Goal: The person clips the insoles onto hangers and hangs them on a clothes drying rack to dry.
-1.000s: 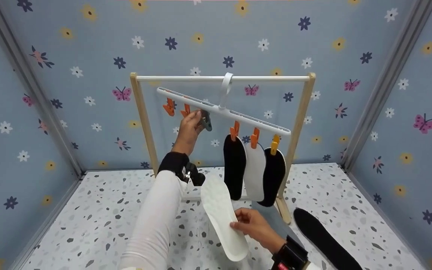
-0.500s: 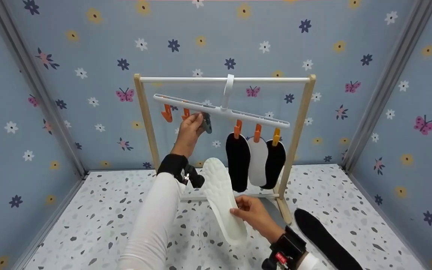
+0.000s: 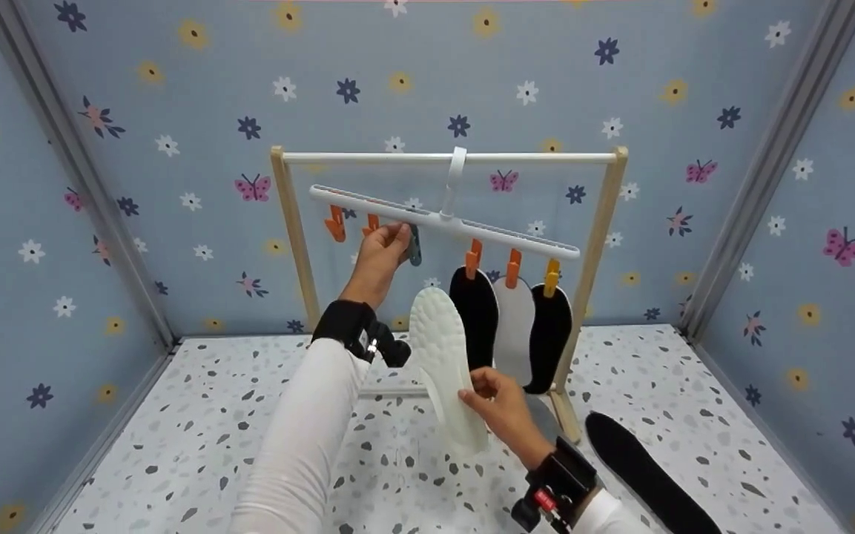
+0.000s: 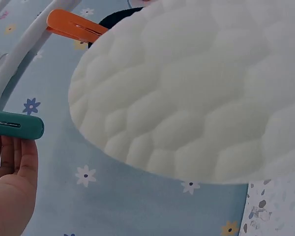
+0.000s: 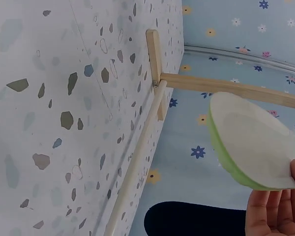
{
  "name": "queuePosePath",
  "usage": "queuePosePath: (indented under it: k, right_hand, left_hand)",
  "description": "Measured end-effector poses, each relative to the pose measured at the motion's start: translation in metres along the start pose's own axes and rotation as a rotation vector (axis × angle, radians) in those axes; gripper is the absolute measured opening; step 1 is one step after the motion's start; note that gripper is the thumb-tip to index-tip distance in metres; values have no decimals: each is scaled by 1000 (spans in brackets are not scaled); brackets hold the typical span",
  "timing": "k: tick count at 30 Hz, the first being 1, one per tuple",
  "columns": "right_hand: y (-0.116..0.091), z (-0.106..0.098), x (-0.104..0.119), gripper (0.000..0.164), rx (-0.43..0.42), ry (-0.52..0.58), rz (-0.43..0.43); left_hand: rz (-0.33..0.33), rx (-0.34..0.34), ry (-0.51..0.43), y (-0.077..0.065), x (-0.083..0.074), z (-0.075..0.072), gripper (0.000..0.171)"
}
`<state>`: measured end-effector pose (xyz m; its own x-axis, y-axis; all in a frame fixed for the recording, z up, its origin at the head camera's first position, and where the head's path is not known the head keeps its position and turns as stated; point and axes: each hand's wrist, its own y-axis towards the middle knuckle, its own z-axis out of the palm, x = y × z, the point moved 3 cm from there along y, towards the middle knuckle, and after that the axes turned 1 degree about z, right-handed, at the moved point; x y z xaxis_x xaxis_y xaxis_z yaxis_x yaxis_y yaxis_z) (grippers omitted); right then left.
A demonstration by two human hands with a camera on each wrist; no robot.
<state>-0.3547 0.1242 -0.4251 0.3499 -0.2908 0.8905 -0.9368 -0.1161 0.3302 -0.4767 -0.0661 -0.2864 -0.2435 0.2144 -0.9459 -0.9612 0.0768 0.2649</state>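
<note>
My left hand (image 3: 379, 263) pinches a dark green clothespin (image 3: 415, 246) under the left arm of a white hanger (image 3: 383, 207). In the left wrist view the green clothespin (image 4: 14, 125) lies across my fingertips. A white insole (image 3: 442, 371) with a bumpy surface stands upright in my right hand (image 3: 501, 408), gripped at its edge between thumb and fingers. Its top end is below the green clothespin, apart from it. In the right wrist view the insole (image 5: 255, 142) shows a pale green edge. Two orange clothespins (image 3: 335, 224) hang left of my left hand.
Two black insoles (image 3: 551, 341) and a light grey one (image 3: 514, 326) hang from orange and yellow clothespins (image 3: 551, 278) on the right. A wooden rack (image 3: 598, 222) carries the tilted hanger. Another black insole (image 3: 649, 471) lies on the speckled surface (image 3: 197, 437) at right.
My right hand has raised the white insole toward the green clothespin. The hanger has rocked, with its left end dipping and then staying higher than the right. My left hand keeps its pinch.
</note>
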Motion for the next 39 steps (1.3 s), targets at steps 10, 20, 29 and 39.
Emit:
queuePosePath:
  k: [10,20,29,39]
  right_hand:
    - [9,4,3,15,-40,-10,-15]
    - [16,5,11,16,-52,23,-17]
    - [24,3,20,16,-75,29,5]
    - [26,6,30,15,-72,25,-10]
  left_hand:
    - [-22,-105,56,-1,-5,7,29]
    - [-69,-147,63,0,-6,13,30]
    - [-79,-146,87,1,-10,18,28]
    - [-81,-167,114,0,-8,19,23]
